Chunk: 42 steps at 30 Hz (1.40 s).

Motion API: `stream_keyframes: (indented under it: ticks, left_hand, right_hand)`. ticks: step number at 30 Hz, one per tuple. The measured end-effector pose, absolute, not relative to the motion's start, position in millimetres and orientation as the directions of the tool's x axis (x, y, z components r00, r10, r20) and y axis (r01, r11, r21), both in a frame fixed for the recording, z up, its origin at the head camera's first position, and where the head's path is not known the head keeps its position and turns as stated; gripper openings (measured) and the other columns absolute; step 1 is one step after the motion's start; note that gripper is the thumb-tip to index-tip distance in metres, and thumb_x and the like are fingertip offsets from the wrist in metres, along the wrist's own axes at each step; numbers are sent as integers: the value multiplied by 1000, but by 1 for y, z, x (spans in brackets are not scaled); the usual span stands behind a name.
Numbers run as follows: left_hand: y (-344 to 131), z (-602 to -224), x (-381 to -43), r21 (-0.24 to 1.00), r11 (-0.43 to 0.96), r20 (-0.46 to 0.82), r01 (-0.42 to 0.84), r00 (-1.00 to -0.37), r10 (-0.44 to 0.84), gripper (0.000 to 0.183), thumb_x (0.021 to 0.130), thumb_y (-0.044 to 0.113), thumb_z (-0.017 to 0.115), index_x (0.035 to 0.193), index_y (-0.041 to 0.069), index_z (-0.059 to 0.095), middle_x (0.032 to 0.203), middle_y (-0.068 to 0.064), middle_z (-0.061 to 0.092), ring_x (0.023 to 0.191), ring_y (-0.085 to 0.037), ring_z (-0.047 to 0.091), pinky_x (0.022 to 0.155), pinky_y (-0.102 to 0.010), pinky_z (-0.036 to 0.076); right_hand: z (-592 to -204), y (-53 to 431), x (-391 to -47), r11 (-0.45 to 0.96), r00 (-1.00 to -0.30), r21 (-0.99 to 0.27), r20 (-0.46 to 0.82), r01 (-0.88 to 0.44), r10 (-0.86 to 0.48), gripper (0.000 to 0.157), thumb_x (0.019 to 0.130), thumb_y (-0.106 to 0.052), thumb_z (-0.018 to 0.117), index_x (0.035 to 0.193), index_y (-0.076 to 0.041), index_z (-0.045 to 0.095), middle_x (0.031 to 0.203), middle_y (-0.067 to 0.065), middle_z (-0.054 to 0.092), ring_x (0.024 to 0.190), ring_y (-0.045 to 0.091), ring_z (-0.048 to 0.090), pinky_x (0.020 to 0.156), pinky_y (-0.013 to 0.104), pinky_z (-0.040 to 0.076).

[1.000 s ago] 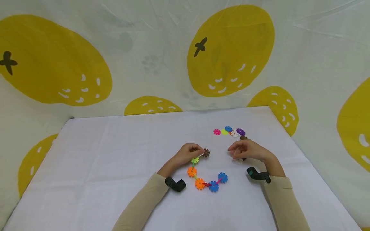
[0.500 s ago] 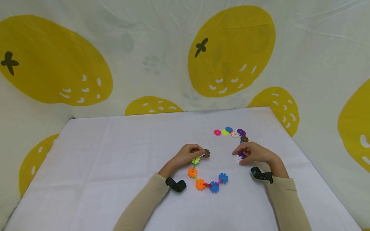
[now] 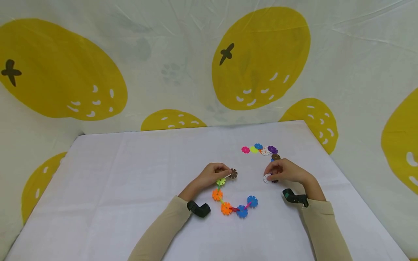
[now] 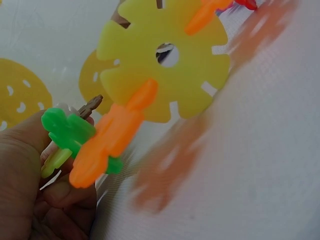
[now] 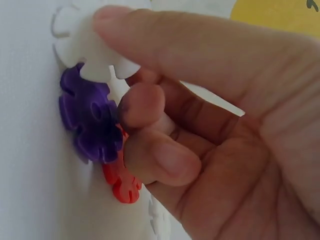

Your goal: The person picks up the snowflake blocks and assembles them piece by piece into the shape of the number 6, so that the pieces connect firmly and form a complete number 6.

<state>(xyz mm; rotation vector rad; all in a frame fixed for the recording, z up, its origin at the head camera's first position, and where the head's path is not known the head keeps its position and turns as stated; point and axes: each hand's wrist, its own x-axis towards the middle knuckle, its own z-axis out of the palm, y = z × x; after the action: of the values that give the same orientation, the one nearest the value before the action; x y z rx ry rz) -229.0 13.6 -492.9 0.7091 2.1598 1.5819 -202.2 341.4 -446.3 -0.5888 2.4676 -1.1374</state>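
Notched plastic discs, joined edge to edge, form a curved chain in the head view, with orange [image 3: 217, 195], blue [image 3: 242, 211] and brown [image 3: 233, 173] pieces. My left hand [image 3: 212, 175] pinches it near the brown end, around a white disc mostly hidden by the fingers. Close up in the left wrist view are a yellow disc [image 4: 195, 75], an orange one [image 4: 107, 145] and a green one [image 4: 65, 131]. At the right, my right hand [image 3: 289, 170] pinches a white disc [image 5: 82, 42], thumb on its face. Below it in the right wrist view lies a purple disc [image 5: 90, 120].
A red disc [image 5: 125, 192] shows past the purple one. Farther back lie loose discs: pink [image 3: 245, 149], yellow [image 3: 254, 149], blue [image 3: 258, 146], white [image 3: 265, 151], purple [image 3: 272, 149] and brown [image 3: 275, 157]. A white cloth [image 3: 130, 181] covers the table.
My right hand moved slightly right, and its thumb and fingers came together on the white disc. The left hand and its chain stayed nearly still.
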Motion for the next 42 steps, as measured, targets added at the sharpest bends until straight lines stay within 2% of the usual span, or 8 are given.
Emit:
stream_keyframes:
  ticks: [17, 24, 42]
  left_hand:
    - [13, -494, -228, 955, 249, -16, 158, -815, 579, 24, 95, 25, 63, 104, 4, 72, 91, -1, 67, 73, -7, 51, 64, -20, 42]
    - [13, -493, -227, 958, 250, -31, 140, -817, 576, 24, 96, 25, 63, 104, 4, 71, 95, -3, 68, 74, -8, 53, 65, -21, 44]
    - [15, -495, -230, 954, 260, -24, 151, -823, 567, 24, 95, 26, 65, 102, 4, 72, 95, -5, 69, 73, -9, 53, 64, -21, 43]
  right_hand:
    - [-453, 311, -205, 432, -849, -871, -32, -235, -527, 14, 89, -8, 71, 97, 1, 65, 90, 9, 65, 75, 14, 60, 72, 22, 53]
    - [-457, 292, -205, 386, -871, -909, -56, -157, -487, 17, 88, -8, 72, 97, 4, 64, 93, 14, 65, 80, 15, 66, 76, 25, 55]
    - [-463, 264, -203, 346, -895, -932, -65, -104, -442, 22, 88, -13, 73, 97, 4, 62, 96, 17, 63, 85, 22, 68, 78, 27, 56]
